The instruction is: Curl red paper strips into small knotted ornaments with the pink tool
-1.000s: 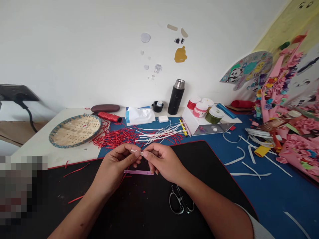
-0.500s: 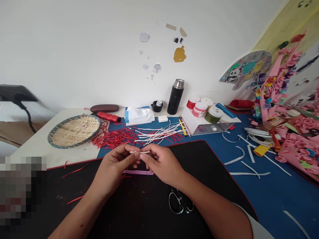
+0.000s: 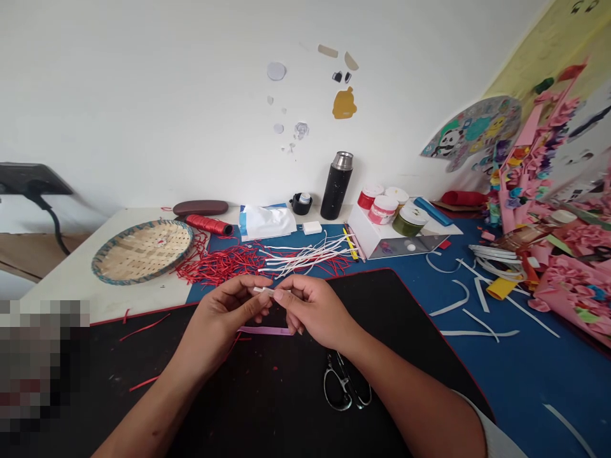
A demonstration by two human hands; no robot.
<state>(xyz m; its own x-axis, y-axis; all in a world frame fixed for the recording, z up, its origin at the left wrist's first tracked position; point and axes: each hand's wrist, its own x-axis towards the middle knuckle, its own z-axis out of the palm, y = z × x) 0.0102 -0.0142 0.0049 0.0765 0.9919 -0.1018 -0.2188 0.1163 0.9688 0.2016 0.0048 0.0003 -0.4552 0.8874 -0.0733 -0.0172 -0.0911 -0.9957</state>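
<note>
Between my left hand (image 3: 233,312) and my right hand (image 3: 312,312) is a short white strip (image 3: 260,290), pinched by the fingertips of both. The hands nearly touch, raised over the black mat (image 3: 267,407). A purple strip-like thing (image 3: 265,331) lies on the mat just below them, partly hidden by my fingers. Scissors (image 3: 340,388) rest under my right forearm, their blades hidden. Behind my hands lie a tangle of red cords (image 3: 217,261) and a bunch of white strips (image 3: 305,256).
A woven basket (image 3: 143,251) stands at the left, near a spool of red cord (image 3: 209,225). A black flask (image 3: 337,186) and lidded jars (image 3: 382,210) on a white box (image 3: 386,245) line the back. Loose white strips (image 3: 480,333) and pink paper crafts (image 3: 573,273) occupy the right.
My right fingers have shifted slightly to the right along the white strip, and the strip has turned a little. My left hand has hardly moved.
</note>
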